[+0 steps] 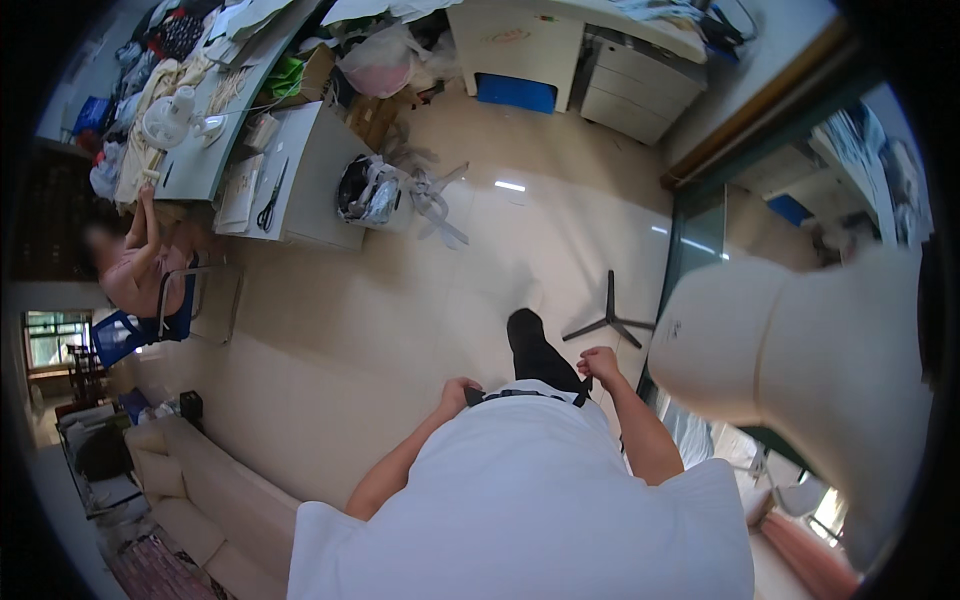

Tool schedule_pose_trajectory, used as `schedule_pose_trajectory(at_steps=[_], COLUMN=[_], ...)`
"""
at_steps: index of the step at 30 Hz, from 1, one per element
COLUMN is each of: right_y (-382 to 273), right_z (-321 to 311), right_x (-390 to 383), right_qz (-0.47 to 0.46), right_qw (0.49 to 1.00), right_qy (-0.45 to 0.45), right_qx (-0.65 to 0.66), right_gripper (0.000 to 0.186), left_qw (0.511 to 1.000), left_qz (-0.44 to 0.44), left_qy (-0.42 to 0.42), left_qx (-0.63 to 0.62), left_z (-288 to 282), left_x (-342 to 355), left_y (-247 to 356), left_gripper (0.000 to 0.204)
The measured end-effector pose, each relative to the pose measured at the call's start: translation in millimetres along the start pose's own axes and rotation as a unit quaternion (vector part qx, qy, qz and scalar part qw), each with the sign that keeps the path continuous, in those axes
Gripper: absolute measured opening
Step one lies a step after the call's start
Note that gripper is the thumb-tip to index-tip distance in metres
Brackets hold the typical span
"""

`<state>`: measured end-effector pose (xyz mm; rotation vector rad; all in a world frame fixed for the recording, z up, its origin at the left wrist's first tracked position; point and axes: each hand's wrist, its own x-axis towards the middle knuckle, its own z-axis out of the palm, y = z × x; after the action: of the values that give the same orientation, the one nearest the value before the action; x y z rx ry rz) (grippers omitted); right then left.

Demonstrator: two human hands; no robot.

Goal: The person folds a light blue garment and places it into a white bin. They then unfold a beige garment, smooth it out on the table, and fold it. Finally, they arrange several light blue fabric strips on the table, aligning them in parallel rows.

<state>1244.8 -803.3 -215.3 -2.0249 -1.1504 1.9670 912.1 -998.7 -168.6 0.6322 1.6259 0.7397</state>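
Note:
A white shirt (530, 480) and a black belt-like strap (520, 393) lie across my waist. At the strap's left end my left hand (458, 395) is closed, its fingers against a small black piece (474, 397); the fingertips are partly hidden. My right hand (601, 366) is closed in a loose pinch just above the strap's right end (583, 393). Whatever it holds, if anything, is too small to make out. Below my hands one black trouser leg (540, 355) steps forward on the tiled floor.
A black tripod base (610, 322) stands ahead on the right, near a large smooth white form (740, 340). At left a seated person (150, 260) works at a cluttered table (200, 170). A white cabinet (300, 190), a full bin (385, 205) and a beige sofa (220, 480) stand around.

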Motion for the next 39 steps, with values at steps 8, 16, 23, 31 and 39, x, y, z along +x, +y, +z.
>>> schedule_pose_trajectory(at_steps=[8,16,23,31,39], right_y=[-177.7,-503.3,-639.7,-841.9,-1013.0], right_z=[-9.4,-18.3,35.7,57.9,54.0], right_x=[159.5,255.2,299.5,342.9,421.3], right_qz=[0.026,-0.127,-0.083,-0.171,-0.236], right_qw=[0.988,0.991,0.991,0.969,0.962], right_qy=[-0.063,-0.018,-0.107,-0.164,-0.093], right_qx=[-0.136,-0.035,-0.001,0.064,0.102], right_gripper=[0.016,0.015,0.017,0.021,0.033], left_qw=[0.972,0.958,0.943,0.815,0.817], left_qz=[-0.157,-0.125,0.123,0.285,0.043], left_qy=[0.165,0.179,0.231,0.304,0.43], left_qx=[-0.062,-0.186,0.207,0.402,0.381], left_z=[-67.1,-130.1,-185.1,-273.3,-419.5], left_x=[136.9,286.2,443.5,638.5,790.0], left_y=[171.5,328.6,483.0,735.7,813.3], left_gripper=[0.014,0.012,0.033,0.06,0.076])
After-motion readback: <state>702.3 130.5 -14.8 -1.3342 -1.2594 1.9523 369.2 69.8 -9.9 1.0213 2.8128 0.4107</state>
